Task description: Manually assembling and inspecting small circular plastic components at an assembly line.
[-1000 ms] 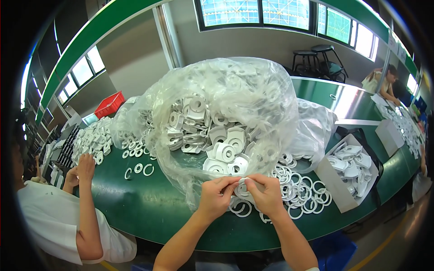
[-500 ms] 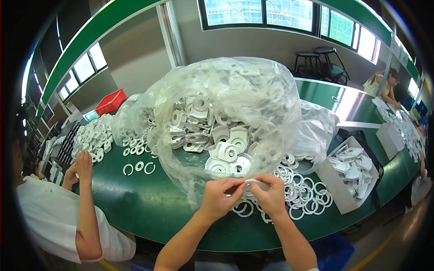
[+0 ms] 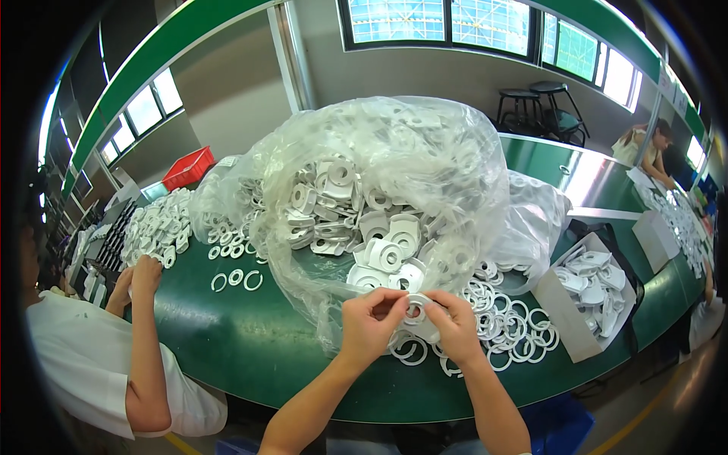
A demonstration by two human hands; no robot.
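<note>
Over green worktop, holding white ringed piece between left hand and right hand, with grip clamped on both sides; can't make out any markings.

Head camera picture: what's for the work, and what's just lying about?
Seems for the work: white piece between left hand and right hand; white rings; bag of white pieces; carton of white pieces.

Probably just lying about: red bin; dark stools.

The holed part and rings are white, the tabletop plain green, the crate red.
</note>
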